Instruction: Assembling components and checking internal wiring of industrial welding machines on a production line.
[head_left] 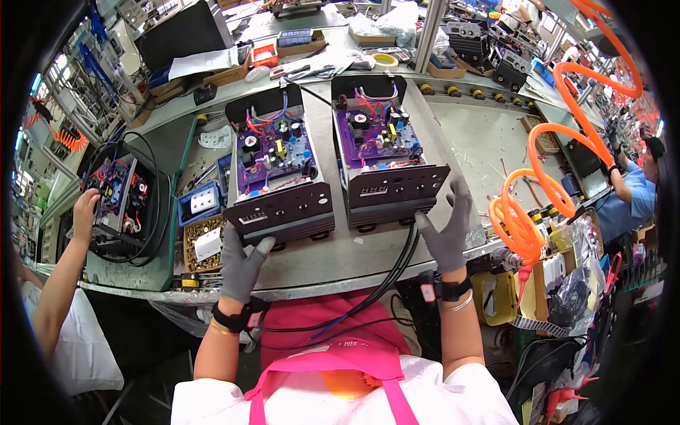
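Two open-topped electronic units with black front panels stand side by side on the metal bench before me: a left unit (280, 205) and a right unit (400, 190). Each shows a purple circuit board with coloured wires, capacitors and a round part. My left hand (241, 265), in a grey glove, is at the left unit's front left corner, its thumb apart from its fingers. My right hand (450, 227), gloved alike, has its fingers spread beside the right unit's front right corner. Neither hand grips anything visible; exact contact is hard to tell. Black cables (397, 265) run from the right unit toward my lap.
Left of the units stand a blue bin (190, 216) and a tray of small brass-coloured parts (193, 244). A coworker's hand (86, 205) touches another unit (122, 205) at far left. An orange coiled hose (520, 227) hangs at right. Another person (630, 191) works beyond it.
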Demonstrator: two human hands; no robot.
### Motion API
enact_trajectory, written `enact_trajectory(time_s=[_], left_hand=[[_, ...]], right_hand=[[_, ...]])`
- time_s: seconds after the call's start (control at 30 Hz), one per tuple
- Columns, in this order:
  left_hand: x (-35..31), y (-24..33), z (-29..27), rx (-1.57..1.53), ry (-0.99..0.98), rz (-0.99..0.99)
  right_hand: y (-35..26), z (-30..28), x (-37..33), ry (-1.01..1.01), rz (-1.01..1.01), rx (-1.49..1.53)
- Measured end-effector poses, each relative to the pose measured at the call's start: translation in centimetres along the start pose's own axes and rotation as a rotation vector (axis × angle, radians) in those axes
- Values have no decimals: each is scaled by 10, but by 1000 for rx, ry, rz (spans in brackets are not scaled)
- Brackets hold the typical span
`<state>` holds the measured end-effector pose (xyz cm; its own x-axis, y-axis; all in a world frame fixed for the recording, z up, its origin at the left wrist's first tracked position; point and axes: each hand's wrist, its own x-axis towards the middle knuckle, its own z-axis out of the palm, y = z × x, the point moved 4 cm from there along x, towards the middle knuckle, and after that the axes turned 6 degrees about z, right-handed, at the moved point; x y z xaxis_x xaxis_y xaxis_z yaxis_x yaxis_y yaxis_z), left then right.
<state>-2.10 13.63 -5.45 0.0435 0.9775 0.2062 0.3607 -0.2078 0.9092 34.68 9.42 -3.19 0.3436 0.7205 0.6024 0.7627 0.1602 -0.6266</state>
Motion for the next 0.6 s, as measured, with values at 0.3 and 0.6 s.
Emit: enact_trajectory(time_s=[0.3,0.6], left_hand=[[-22,55,-4,623,444,693],[3,88,32,684,87,1113]], right_hand=[[-36,19,18,172,-41,72],[-46,22,16,153,-418,-405]])
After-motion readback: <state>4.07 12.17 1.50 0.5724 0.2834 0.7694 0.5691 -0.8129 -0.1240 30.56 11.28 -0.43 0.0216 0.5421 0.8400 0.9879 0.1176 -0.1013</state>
